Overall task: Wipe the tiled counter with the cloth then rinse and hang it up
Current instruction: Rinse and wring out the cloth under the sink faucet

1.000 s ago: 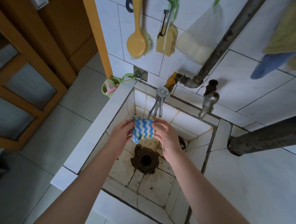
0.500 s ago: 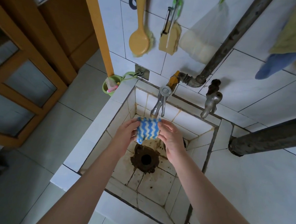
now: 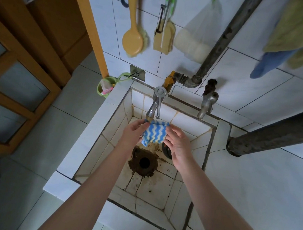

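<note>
Seen from above, a person's two bare arms reach into a deep, stained tiled sink (image 3: 97, 128). A blue-and-white cloth (image 3: 154, 133) with wavy stripes is held spread out directly under the spout of a chrome tap (image 3: 155, 104), its top edge right at the spout. Whether water is running cannot be told.

The left hand (image 3: 133, 131), just left of the tap's spout, pinches the cloth's left edge, its grip narrow and closed on the fabric. The right hand (image 3: 178, 145), just right of the spout, holds the cloth's right edge with curled fingers.

Below the tap, in the sink floor, sits a dark, rusty drain hole (image 3: 144, 162). To the tap's right an older metal tap (image 3: 208, 102) juts from the wall. Behind the tap are a yellow valve handle (image 3: 169, 79) and a grey pipe (image 3: 217, 52) rising up the white wall.

Above the tap hang a yellow long-handled brush (image 3: 133, 41), a sponge (image 3: 164, 37) and a mesh bag (image 3: 196, 39). Left of the tap, a small green cup (image 3: 105, 88) hangs from a hook. Well to the tap's right lies the white tiled bench (image 3: 251, 191).
</note>
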{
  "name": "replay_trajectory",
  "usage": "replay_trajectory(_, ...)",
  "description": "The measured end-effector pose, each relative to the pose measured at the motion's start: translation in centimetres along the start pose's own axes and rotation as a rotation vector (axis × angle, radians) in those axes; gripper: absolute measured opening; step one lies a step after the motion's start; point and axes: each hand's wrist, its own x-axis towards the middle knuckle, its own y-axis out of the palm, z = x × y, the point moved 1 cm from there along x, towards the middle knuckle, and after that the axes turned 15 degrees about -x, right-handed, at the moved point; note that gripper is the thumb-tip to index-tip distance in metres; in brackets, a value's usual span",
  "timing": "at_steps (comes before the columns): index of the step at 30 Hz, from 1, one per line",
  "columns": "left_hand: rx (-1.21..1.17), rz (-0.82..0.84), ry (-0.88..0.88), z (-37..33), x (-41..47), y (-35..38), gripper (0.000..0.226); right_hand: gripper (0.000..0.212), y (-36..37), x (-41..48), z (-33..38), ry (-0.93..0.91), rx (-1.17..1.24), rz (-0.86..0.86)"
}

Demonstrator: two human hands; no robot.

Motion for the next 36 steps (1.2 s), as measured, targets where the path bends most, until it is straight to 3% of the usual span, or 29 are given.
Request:
replay_trajectory(22, -0.002, -0.076, 0.015, 0.3, 0.1, 0.4, 0.016, 0.019, -0.5, 0.6, -1.1, 0.003, -0.002, 0.025)
replay_trajectory(28, 0.003, -0.065, 0.014, 0.0, -0.1, -0.7, 0.025, 0.01, 0.8, 1.0, -0.8, -0.004, -0.025, 0.032)
replay_trajectory(33, -0.074, -0.126, 0.073, -0.5, 0.3, -2.2, 0.021, 0.009, 2.6, 1.8, -0.2, -0.076, -0.156, 0.146)
replay_trajectory(36, -0.149, -0.121, 0.079, -1.0, 0.6, -2.7, 0.015, 0.023, 3.5, 2.0, 0.4, -0.101, -0.3, 0.21)
